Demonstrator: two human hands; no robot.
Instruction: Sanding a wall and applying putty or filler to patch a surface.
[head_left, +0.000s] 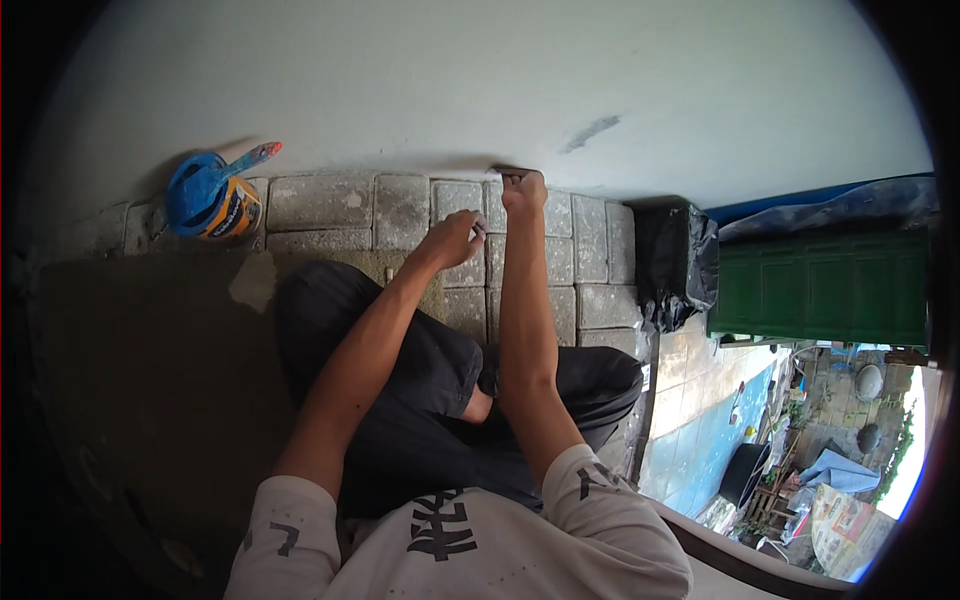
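My left hand (457,238) is closed above the paving blocks, with a small greyish-white lump (479,231) showing at its fingertips. To its right, my right hand (523,190) reaches the foot of the white wall (400,80). Its fingers are curled in, and something thin and dark (511,171) shows between them and the wall. What that thing is cannot be made out. A grey smudge (590,132) marks the wall above and to the right of this hand.
At the left, a paint can (238,212) with blue and orange sides stands by the wall, a paintbrush (225,172) resting across its top. Paving blocks (320,203) run along the wall. Black plastic (680,260) and a green crate-like box (815,290) stand at the right. My crossed legs fill the middle.
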